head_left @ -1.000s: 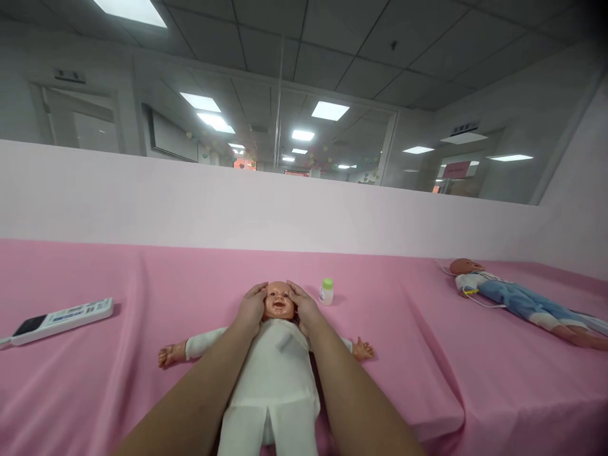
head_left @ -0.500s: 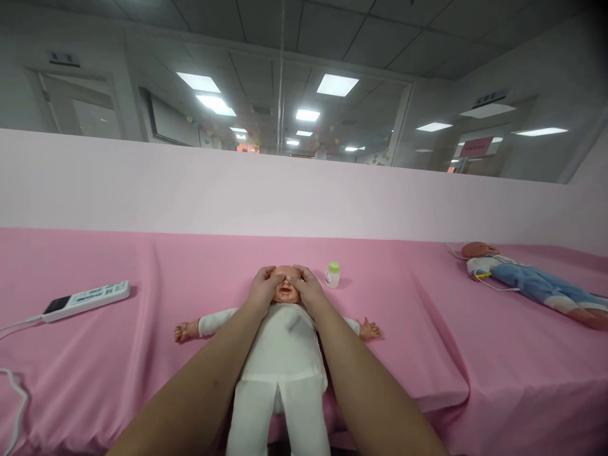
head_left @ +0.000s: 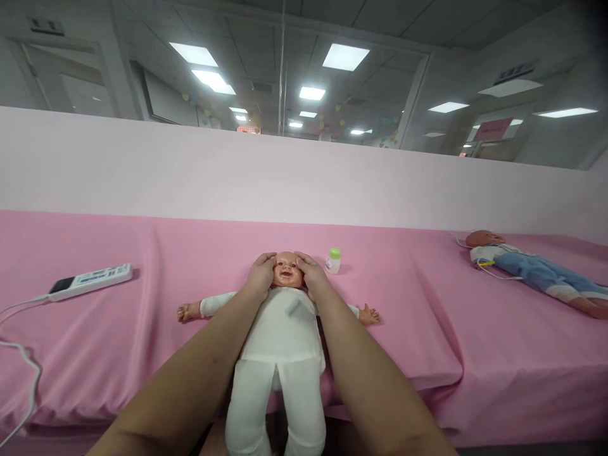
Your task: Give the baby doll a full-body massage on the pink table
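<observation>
A baby doll (head_left: 285,323) in white clothes lies on its back in the middle of the pink-covered table, arms spread to both sides and face up. Around the left side of its head (head_left: 287,271) my left hand (head_left: 261,275) is curved, the fingers against the temple. My right hand (head_left: 311,273) cups the other side in the same way. Between the hands the doll's eyes and open mouth show. Some fingertips are hidden behind the head. Just right of my right hand stands a small clear bottle with a green cap (head_left: 334,261).
A white power strip (head_left: 92,282) with a cord lies on the left of the pink cloth (head_left: 380,367). A second doll (head_left: 527,269) in blue trousers, with thin tubing on it, lies far right. A low white wall with glass above runs behind.
Both thumbs have slid outward from over the doll's eyes to the sides of its head, uncovering the eyes. The camera has tilted down a little.
</observation>
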A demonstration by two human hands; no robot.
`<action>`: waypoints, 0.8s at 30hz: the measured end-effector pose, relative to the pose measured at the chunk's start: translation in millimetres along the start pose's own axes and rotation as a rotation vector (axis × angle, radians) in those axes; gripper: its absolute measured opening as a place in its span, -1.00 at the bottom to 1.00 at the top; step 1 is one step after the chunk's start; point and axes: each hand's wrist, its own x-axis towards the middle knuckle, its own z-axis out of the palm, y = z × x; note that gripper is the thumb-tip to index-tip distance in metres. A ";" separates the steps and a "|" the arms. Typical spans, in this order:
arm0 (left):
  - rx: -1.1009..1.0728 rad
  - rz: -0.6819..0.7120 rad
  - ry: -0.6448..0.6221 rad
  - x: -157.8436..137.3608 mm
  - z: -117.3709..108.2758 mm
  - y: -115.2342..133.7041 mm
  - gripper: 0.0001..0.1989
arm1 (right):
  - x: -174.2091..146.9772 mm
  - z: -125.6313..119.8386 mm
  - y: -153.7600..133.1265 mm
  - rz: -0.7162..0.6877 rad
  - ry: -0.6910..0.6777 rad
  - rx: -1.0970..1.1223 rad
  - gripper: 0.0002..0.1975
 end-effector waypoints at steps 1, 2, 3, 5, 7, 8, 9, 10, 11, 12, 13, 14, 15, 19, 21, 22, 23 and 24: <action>-0.004 -0.014 0.006 -0.3 -0.5 0.8 -0.65 | -0.9 -1.2 -1.6 0.041 -0.011 0.015 -0.51; -0.007 -0.026 0.011 -0.7 -1.0 1.6 -0.65 | -1.8 -2.5 -2.9 0.077 -0.022 0.027 -0.47; -0.010 -0.035 0.015 -1.2 -1.5 2.6 -0.65 | -2.5 -3.8 -4.0 0.105 -0.034 0.036 -0.43; -0.018 -0.041 0.019 -2.8 -2.0 4.6 -0.65 | -3.3 -5.8 -5.0 0.128 -0.056 0.046 -0.39; -0.026 -0.035 0.016 -4.9 -1.9 6.3 -0.66 | -3.7 -6.9 -5.1 0.124 -0.070 0.040 -0.37; -0.030 -0.030 0.010 -6.0 -1.5 6.8 -0.66 | -3.9 -6.9 -5.1 0.116 -0.075 0.031 -0.37; -0.033 -0.022 0.000 -7.0 -1.0 7.1 -0.64 | -4.2 -6.7 -5.1 0.104 -0.080 0.022 -0.38; -0.034 -0.009 -0.013 -7.8 -0.5 7.1 -0.60 | -4.5 -6.2 -5.2 0.088 -0.084 0.015 -0.39; -0.030 0.007 -0.026 -8.5 0.0 6.9 -0.55 | -5.0 -5.5 -5.4 0.071 -0.090 0.015 -0.40; -0.021 0.026 -0.039 -8.9 0.4 6.5 -0.51 | -5.5 -4.6 -5.7 0.053 -0.093 0.020 -0.41; -0.007 0.047 -0.049 -9.1 0.6 6.1 -0.48 | -6.2 -3.7 -6.2 0.033 -0.094 0.027 -0.42; 0.011 0.069 -0.054 -9.2 0.7 5.7 -0.47 | -6.8 -2.7 -6.8 0.014 -0.091 0.030 -0.42; 0.033 0.088 -0.053 -9.1 0.7 5.3 -0.48 | -7.4 -1.8 -7.5 -0.001 -0.088 0.021 -0.41; 0.107 0.134 -0.038 -8.6 0.7 5.1 -0.53 | -8.6 -0.4 -9.6 -0.024 -0.074 -0.074 -0.37; 0.112 0.125 -0.038 -8.8 1.6 5.3 -0.54 | -7.8 -1.0 -8.6 -0.026 -0.080 -0.081 -0.38; 0.101 0.114 -0.037 -8.9 2.3 5.4 -0.55 | -6.9 -1.5 -7.6 -0.031 -0.083 -0.078 -0.39; 0.085 0.100 -0.032 -9.0 3.1 5.5 -0.57 | -5.9 -1.9 -6.3 -0.038 -0.082 -0.079 -0.41; 0.068 0.085 -0.025 -9.1 3.8 5.6 -0.58 | -4.9 -2.3 -4.8 -0.046 -0.076 -0.086 -0.42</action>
